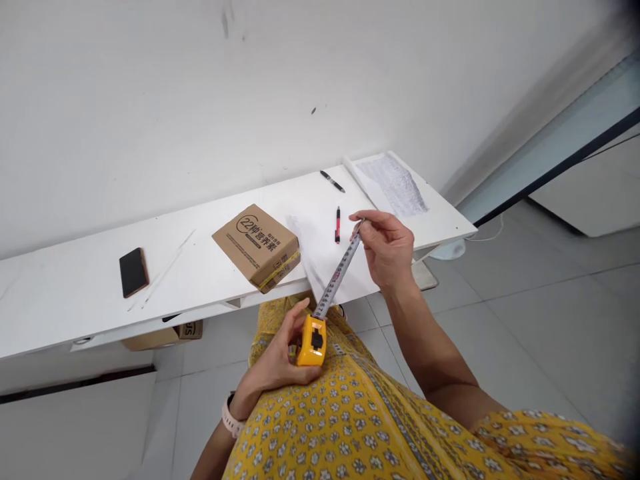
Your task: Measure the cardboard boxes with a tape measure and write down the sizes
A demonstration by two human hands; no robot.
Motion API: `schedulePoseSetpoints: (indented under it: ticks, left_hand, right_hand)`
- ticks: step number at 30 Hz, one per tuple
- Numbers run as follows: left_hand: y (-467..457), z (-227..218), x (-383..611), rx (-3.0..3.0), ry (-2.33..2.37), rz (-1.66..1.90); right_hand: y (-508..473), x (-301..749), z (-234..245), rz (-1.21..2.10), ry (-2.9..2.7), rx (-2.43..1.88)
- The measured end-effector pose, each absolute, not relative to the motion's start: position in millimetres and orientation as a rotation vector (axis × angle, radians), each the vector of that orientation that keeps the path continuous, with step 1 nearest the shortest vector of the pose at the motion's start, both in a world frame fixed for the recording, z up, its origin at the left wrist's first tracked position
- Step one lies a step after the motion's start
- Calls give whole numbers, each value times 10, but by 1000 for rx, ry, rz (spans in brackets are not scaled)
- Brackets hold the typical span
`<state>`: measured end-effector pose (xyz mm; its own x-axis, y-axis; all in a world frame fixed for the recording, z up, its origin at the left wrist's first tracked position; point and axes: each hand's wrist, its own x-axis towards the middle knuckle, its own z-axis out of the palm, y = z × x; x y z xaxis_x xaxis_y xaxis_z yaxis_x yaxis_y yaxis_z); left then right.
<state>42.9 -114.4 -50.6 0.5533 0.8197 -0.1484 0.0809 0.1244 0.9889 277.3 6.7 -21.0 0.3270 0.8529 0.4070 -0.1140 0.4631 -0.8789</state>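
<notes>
My left hand [283, 357] is wrapped round a yellow tape measure case [312, 341], held close to my body over the yellow patterned cloth. The tape blade [338, 275] runs up and to the right from the case. My right hand [386, 248] pinches the blade's end above the edge of the white table [70, 293]. A small cardboard box [257, 247] with printed marks sits on the table, left of the blade.
A black phone [133, 271] lies at the table's left. A red-and-black pen [338, 225] and a black pen [332, 181] lie beyond my right hand, next to a printed sheet [393, 185]. Another carton [165, 333] sits under the table. Tiled floor spreads to the right.
</notes>
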Motion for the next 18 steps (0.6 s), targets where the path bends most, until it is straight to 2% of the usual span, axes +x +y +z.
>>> schedulePoseSetpoints:
  ticks: [4,8,11,14,18]
  left_hand:
    - [-1057,-419,523,1407,880,746]
    - [-998,-220,490,1534,1016,943]
    - [-878,21,390,1764,1222,1145]
    - [-610,200,334,2063,1564,1314]
    - [-178,136,369,2321,1897,1192]
  right_hand:
    - [-224,2575,-224,838,-1382,-755]
    - [-366,2461,-289,588,-1673,-751]
    - [-86,2638,-423,444,-1560,-1074]
    - [405,2854,-619,380,-1499,-1630]
    - [938,2879,-825,394,-1694,-2062]
